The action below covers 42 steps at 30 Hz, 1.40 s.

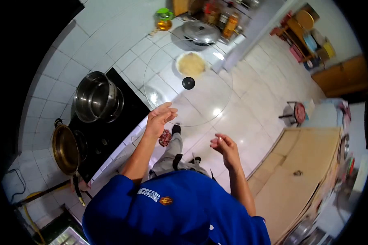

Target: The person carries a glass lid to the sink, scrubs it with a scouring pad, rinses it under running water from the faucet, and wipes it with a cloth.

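My left hand is closed on the near left rim of a large clear glass lid with a black knob. The lid is held out in front of my body, above the tiled floor and the counter's end. Through the glass shows a white plate with pale yellowish food, standing on the tiled counter. My right hand is raised to the right, below the lid and apart from it. Its fingers are loosely bent, with nothing visible in them.
A steel pot and a brass-coloured frying pan stand on the black stove at left. At the back are a lidded metal pan, bottles and a green-capped jar. A wooden cabinet stands at right.
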Available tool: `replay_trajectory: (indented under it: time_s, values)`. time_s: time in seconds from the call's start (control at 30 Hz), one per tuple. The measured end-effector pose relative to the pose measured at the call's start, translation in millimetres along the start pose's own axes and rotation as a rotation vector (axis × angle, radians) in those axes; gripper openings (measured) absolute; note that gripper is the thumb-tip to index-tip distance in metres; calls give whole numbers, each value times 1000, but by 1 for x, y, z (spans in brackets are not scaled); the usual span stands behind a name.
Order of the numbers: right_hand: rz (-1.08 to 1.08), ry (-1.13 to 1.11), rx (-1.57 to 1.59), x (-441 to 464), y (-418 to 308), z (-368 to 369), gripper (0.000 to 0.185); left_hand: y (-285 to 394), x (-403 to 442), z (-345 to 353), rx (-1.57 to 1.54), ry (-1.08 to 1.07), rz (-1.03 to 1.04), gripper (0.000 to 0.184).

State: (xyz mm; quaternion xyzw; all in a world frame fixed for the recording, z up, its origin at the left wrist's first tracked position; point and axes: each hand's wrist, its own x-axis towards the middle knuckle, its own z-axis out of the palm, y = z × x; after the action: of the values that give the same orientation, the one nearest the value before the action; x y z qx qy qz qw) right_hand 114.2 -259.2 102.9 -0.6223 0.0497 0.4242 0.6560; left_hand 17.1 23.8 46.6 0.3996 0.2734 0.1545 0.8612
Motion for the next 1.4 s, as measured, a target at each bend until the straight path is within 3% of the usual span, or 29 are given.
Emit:
replay_trajectory:
  time_s: [0.1, 0.23, 0.37, 0.57, 0.77, 0.87, 1.07, 1.4]
  values:
    - [-107, -7, 129, -59, 10, -32, 51, -6, -56, 41, 73, -127, -92, 46]
    - [-409, 43, 336, -143, 15, -72, 47, -15, -110, 114, 147, -384, -204, 39]
    - [-516, 374, 404, -229, 42, -104, 34, -39, -145, 174, 277, -685, -370, 36]
    - [-675, 837, 565, -346, 118, -101, 34, -98, -192, 249, 474, -1071, -598, 33]
    - [-839, 1176, 731, -462, 209, -82, 33, -165, -316, 309, 560, -1350, -764, 27]
    - [-915, 1334, 833, -511, 251, -68, 33, -195, -386, 326, 689, -1477, -828, 30]
    - [-994, 1581, 990, -608, 346, -60, 32, -261, -549, 330, 824, -1702, -967, 59]
    - [-1005, 1629, 1185, -751, 468, -89, 28, -385, -723, 335, 830, -1853, -1198, 54]
